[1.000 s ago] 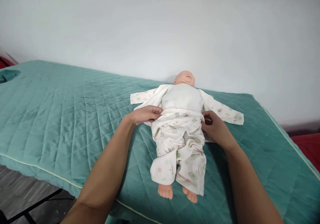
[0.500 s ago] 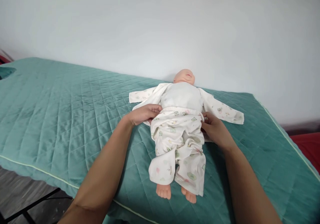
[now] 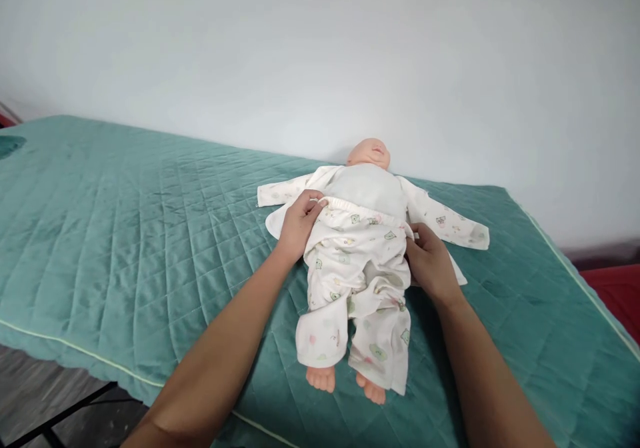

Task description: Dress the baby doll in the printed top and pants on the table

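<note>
Left fingers (image 3: 313, 197): holding the pants' (image 3: 350, 268) top edge in a pinch at 10 o'clock (the pants are the clock's middle).
Right fingers (image 3: 421, 231): gripping the other side at 2 o'clock, tips partly hidden; two sides held likely makes the edge wide and even.
Doll (image 3: 367, 189): on its back on the green padded cover (image 3: 150, 235), head at 12, feet near 6, likely so its tummy is easy to reach.
Shirt (image 3: 443, 220): sleeves spread to 10 and 2; a loose flap at 3, beside the right fingers, may be in the way.
Wall (image 3: 250, 61): white, at 12, behind the head.
</note>
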Available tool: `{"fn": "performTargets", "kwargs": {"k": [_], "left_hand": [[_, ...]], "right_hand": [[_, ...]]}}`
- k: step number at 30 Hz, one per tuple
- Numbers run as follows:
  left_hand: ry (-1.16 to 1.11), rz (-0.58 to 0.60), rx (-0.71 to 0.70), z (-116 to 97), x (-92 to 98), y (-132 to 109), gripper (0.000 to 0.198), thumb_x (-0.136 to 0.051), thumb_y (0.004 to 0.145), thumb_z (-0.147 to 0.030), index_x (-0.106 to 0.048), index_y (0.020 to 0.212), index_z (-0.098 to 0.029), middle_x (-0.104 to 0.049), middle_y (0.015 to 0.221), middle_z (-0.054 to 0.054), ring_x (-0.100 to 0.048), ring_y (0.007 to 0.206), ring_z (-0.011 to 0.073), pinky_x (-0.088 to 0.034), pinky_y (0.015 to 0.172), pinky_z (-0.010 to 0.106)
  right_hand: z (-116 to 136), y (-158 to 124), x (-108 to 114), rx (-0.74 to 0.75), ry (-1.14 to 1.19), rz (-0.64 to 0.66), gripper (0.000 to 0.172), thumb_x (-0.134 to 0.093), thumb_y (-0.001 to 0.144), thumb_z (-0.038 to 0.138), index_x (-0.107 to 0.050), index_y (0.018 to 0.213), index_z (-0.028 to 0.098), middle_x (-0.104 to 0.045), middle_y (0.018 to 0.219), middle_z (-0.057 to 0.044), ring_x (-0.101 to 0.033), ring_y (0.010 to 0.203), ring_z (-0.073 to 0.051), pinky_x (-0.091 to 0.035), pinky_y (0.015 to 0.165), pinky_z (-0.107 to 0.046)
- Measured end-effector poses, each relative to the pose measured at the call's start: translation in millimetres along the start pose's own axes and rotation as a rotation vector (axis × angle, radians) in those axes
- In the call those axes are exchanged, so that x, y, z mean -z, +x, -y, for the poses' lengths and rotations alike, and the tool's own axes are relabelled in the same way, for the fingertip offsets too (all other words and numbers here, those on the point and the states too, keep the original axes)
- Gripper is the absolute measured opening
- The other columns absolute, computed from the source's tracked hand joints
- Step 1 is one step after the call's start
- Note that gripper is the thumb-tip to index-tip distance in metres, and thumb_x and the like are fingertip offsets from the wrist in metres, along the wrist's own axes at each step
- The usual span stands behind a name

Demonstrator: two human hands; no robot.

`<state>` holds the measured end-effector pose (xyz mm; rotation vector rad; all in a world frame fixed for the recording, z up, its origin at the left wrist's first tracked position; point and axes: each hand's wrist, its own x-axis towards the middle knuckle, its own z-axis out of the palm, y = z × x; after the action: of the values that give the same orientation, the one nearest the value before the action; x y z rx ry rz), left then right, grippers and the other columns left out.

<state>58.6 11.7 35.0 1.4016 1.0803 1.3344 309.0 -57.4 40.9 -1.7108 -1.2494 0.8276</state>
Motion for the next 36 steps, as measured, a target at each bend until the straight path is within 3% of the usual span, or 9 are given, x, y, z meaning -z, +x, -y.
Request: {"fn": "performTargets", "kwargs": {"k": [5,11,15,22,27,31,36], "left_hand": [[0.014,-0.027,0.033,6,-3.7,2,0.015,-0.060,0.092,-0.038,-0.058,0.095,-0.024,-0.049,0.064,-0.006,-0.044,0.060,0.0121,-0.033,0.058,0.023],[0.206,0.022,0.113,9,-1.6,7,0.010,-0.057,0.091,-0.032,-0.058,0.089,-0.022,-0.060,0.072,-0.002,-0.053,0.072,0.0159,-0.037,0.066,0.026],[0.271,0.171,0.079,5,3.9,8,0.006,-0.056,0.088,-0.026,-0.057,0.090,-0.021,-0.065,0.078,-0.001,-0.057,0.075,0.0162,-0.040,0.072,0.027],[0.273,0.395,0.317,-15,12.1,15,0.019,-0.060,0.071,-0.013,-0.054,0.088,-0.021,-0.062,0.076,-0.002,-0.052,0.065,0.0133,-0.035,0.057,0.025],[0.316,0.521,0.279,-16,16.1,21,0.021,-0.062,0.067,-0.012,-0.054,0.085,-0.020,-0.057,0.079,-0.002,-0.047,0.068,0.0119,-0.035,0.059,0.024],[0.311,0.560,0.270,-16,19.9,22,0.027,-0.063,0.064,-0.013,-0.054,0.088,-0.020,-0.056,0.081,-0.002,-0.048,0.072,0.0131,-0.037,0.060,0.024],[0.353,0.570,0.160,-10,23.4,23,0.028,-0.066,0.059,-0.011,-0.057,0.083,-0.022,-0.061,0.081,0.001,-0.050,0.072,0.0177,-0.039,0.060,0.027]], "right_hand": [[-8,4,-6,0.139,0.023,-0.091,0.025,-0.062,0.084,0.046,-0.063,0.099,0.025,-0.069,0.081,0.001,-0.059,0.070,-0.017,-0.043,0.059,-0.025],[-13,14,-6,0.057,-0.017,-0.056,0.025,-0.060,0.080,0.039,-0.064,0.099,0.024,-0.073,0.086,-0.001,-0.062,0.071,-0.019,-0.044,0.060,-0.027],[-15,21,-5,-0.005,-0.108,-0.075,0.030,-0.061,0.078,0.039,-0.065,0.103,0.023,-0.073,0.080,-0.002,-0.062,0.067,-0.021,-0.043,0.057,-0.029],[-15,26,-2,-0.016,-0.217,-0.068,0.034,-0.067,0.074,0.036,-0.067,0.105,0.023,-0.076,0.088,-0.006,-0.067,0.077,-0.024,-0.047,0.061,-0.030],[-16,24,0,-0.010,-0.117,-0.004,0.037,-0.070,0.073,0.036,-0.064,0.107,0.024,-0.077,0.090,-0.005,-0.069,0.077,-0.024,-0.050,0.062,-0.030],[-13,19,2,-0.007,0.013,0.065,0.039,-0.073,0.072,0.036,-0.061,0.107,0.025,-0.077,0.089,-0.003,-0.068,0.073,-0.022,-0.051,0.060,-0.029],[-6,15,2,-0.024,0.172,0.159,0.043,-0.075,0.070,0.031,-0.057,0.108,0.025,-0.077,0.094,-0.002,-0.069,0.071,-0.021,-0.051,0.057,-0.029]]}}
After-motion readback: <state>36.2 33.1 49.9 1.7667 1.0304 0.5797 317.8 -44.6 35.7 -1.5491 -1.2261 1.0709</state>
